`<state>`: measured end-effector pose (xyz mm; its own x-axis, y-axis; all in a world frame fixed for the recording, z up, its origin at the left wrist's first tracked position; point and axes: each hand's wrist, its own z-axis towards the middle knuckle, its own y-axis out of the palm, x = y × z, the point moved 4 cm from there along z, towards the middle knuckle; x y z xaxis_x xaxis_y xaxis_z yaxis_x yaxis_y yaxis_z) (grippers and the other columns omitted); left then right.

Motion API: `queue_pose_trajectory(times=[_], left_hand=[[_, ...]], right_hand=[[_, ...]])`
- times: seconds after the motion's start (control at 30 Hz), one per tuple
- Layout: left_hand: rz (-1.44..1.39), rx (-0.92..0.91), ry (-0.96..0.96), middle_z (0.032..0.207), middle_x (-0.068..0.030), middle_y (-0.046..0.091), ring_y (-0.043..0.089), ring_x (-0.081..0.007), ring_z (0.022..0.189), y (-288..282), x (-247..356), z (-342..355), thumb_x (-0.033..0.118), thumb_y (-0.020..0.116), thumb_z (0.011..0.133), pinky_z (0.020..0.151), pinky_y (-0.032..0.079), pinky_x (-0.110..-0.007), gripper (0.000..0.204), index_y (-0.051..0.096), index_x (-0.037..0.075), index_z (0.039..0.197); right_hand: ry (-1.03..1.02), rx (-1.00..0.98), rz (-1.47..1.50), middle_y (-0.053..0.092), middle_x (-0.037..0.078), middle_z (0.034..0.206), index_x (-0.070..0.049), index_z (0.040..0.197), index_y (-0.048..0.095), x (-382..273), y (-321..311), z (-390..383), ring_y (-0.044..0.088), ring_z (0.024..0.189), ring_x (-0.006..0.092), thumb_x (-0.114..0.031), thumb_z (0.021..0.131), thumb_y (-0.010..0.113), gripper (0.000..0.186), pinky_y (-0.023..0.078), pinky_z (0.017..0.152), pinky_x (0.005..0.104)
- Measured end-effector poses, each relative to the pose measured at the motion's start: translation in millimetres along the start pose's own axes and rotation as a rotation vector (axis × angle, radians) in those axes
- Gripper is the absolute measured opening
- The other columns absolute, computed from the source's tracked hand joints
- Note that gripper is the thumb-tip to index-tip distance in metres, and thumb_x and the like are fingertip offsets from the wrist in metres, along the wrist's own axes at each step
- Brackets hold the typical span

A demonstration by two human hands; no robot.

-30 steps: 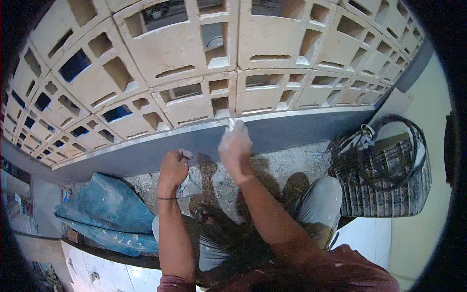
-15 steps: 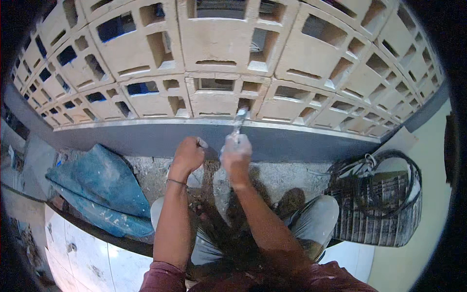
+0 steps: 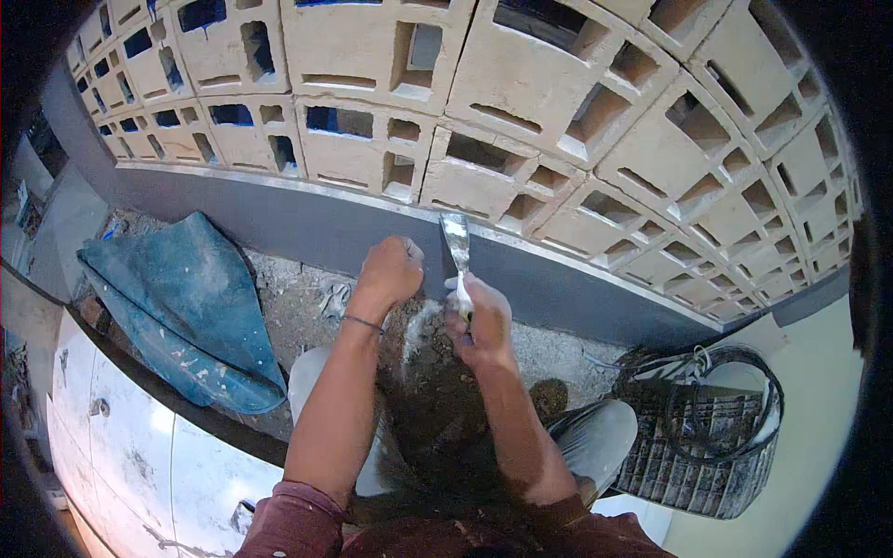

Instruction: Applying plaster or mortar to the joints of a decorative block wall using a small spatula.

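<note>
My right hand [image 3: 479, 321] is closed round the handle of a putty knife [image 3: 454, 237], whose white-smeared blade points up at the pale ledge along the foot of the perforated cream block wall [image 3: 514, 84], at the top edge of the dark grey plinth [image 3: 279, 219]. My left hand [image 3: 391, 272] is curled closed just left of the knife, in front of the plinth; whatever its fingers may hold is hidden. Below both hands lies a narrow strip of dusty rubble and dark soil [image 3: 423, 363], between my bent knees.
A crumpled teal sheet [image 3: 181, 316] lies on the rubble at left, beside white tiles [image 3: 130, 437] with dirt smudges. At right, a grimy black ribbed panel [image 3: 688, 479] carries coiled black cable [image 3: 749, 363]. A pale wall [image 3: 800, 400] bounds the right side.
The view has turned, so the block wall now slopes down to the right. My right hand's knife has moved down slightly from a block opening to the ledge; my left hand has shifted up.
</note>
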<state>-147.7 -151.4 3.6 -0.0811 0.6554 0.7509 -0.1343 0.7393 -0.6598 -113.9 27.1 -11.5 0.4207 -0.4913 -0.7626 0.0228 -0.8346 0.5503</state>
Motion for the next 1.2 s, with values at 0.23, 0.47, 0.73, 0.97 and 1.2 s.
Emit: queue_pose_trajectory(times=[0.23, 0.47, 0.73, 0.97, 1.2], left_hand=[[-0.056, 0.054, -0.038, 0.094, -0.0214, 0.072, 0.069, -0.0385, 0.095, -16, -2, -5, 0.009, 0.060, 0.085, 0.087, 0.054, -0.043, 0.016, 0.073, 0.002, 0.090], [-0.194, 0.133, -0.014, 0.091, -0.0197, 0.074, 0.072, -0.0328, 0.091, -24, -2, 6, 0.000, 0.058, 0.082, 0.085, 0.055, -0.039, 0.017, 0.073, 0.000, 0.091], [-0.900, 0.742, -0.156, 0.083, -0.0133, 0.072, 0.068, -0.0190, 0.075, -60, -34, 15, -0.006, 0.059, 0.077, 0.069, 0.052, -0.029, 0.018, 0.073, -0.003, 0.087], [-0.971, 0.812, -0.202, 0.082, -0.0119, 0.069, 0.062, -0.0172, 0.072, -70, -52, 18, -0.008, 0.057, 0.078, 0.068, 0.048, -0.029, 0.020, 0.073, -0.004, 0.088], [-0.916, 0.810, -0.272, 0.080, -0.0115, 0.068, 0.056, -0.0139, 0.062, -60, -52, 21, -0.004, 0.057, 0.084, 0.053, 0.039, -0.026, 0.016, 0.072, -0.001, 0.086]], right_hand=[[-0.101, 0.204, 0.064, 0.054, 0.003, 0.067, 0.000, 0.093, 0.063, -24, 7, 5, 0.044, 0.046, 0.0116, -0.027, 0.099, 0.059, 0.028, 0.035, 0.042, 0.0253], [-0.240, 0.432, 0.281, 0.051, 0.004, 0.069, -0.003, 0.097, 0.057, 8, 73, 56, 0.047, 0.051, 0.0140, -0.030, 0.099, 0.056, 0.027, 0.037, 0.043, 0.0298], [-0.118, 0.206, 0.210, 0.050, 0.006, 0.066, -0.005, 0.090, 0.053, 1, 44, 50, 0.047, 0.048, 0.0160, -0.030, 0.101, 0.053, 0.027, 0.033, 0.038, 0.0298], [-0.273, 0.347, -0.026, 0.056, 0.009, 0.064, -0.003, 0.089, 0.052, 36, 128, 64, 0.050, 0.044, 0.0192, -0.027, 0.102, 0.050, 0.027, 0.039, 0.038, 0.0333], [-0.606, 0.343, -0.791, 0.053, 0.004, 0.059, -0.004, 0.089, 0.055, 47, 26, 87, 0.052, 0.046, 0.0155, -0.024, 0.102, 0.050, 0.024, 0.041, 0.041, 0.0318]])
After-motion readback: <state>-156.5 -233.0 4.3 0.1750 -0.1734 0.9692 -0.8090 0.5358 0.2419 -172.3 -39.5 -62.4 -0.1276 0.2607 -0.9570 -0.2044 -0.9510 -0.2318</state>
